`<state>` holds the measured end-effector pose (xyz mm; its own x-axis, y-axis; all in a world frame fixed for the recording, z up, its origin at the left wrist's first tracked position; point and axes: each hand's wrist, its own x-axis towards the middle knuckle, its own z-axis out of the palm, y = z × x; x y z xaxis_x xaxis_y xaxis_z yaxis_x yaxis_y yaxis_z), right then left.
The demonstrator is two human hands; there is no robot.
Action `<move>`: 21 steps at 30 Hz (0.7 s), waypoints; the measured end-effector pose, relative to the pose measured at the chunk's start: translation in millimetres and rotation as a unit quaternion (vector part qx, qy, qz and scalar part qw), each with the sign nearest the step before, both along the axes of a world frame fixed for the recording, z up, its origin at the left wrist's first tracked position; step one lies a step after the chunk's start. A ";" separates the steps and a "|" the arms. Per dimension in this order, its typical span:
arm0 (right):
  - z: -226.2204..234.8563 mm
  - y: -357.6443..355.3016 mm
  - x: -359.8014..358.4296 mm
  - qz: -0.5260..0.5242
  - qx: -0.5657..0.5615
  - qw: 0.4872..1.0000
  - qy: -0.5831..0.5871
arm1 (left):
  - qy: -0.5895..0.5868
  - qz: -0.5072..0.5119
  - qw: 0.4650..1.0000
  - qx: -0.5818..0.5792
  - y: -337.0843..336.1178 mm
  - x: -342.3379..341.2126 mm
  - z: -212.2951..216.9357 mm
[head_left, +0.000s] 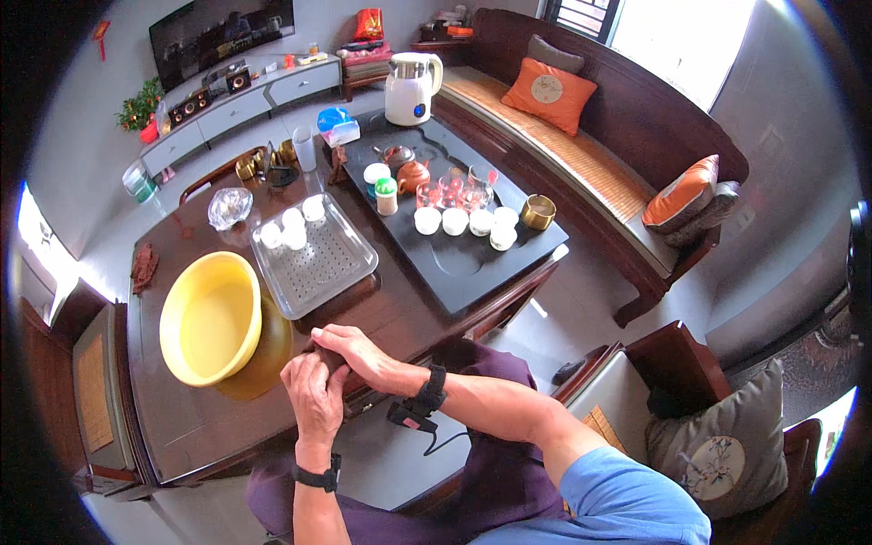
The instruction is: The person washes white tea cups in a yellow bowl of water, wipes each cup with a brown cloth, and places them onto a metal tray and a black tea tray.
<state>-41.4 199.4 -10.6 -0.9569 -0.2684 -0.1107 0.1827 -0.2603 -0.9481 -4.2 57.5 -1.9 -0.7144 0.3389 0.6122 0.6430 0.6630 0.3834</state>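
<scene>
My left hand (313,391) and my right hand (359,352) meet over the table's near edge. Both are closed around a small dark brown thing (331,357), mostly covered by the fingers; it may be a folded cloth. Just beyond my hands lies a perforated metal tray (327,263) with several white cups (292,219) grouped at its far end. To the left of the tray a yellow plastic basin (211,318) stands on the dark wooden table (381,318).
A black tea tray (468,282) carries white cups (454,221), glass cups, a reddish-brown teapot (413,176), a brass-coloured bowl (538,213) and a white electric kettle (411,91). A brown cloth (144,267) lies at the table's left edge. A wooden bench (581,136) stands beyond.
</scene>
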 end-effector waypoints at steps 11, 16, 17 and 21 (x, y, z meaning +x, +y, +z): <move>5.1 -3.3 4.9 -0.082 -0.029 0.994 -0.072 | -0.044 -0.111 0.992 -0.049 -15.3 0.0 -0.9; -8.7 -4.0 -4.7 -0.104 -0.032 0.993 -0.049 | -0.004 -0.112 0.992 -0.062 -13.3 -1.0 1.5; -6.4 -2.0 -3.2 -0.102 -0.016 0.994 -0.035 | 0.007 -0.109 0.992 -0.060 -12.6 -0.6 1.5; 2.4 -1.7 -5.0 -0.119 -0.015 0.993 -0.012 | 0.031 -0.076 0.995 -0.059 -7.3 2.7 3.7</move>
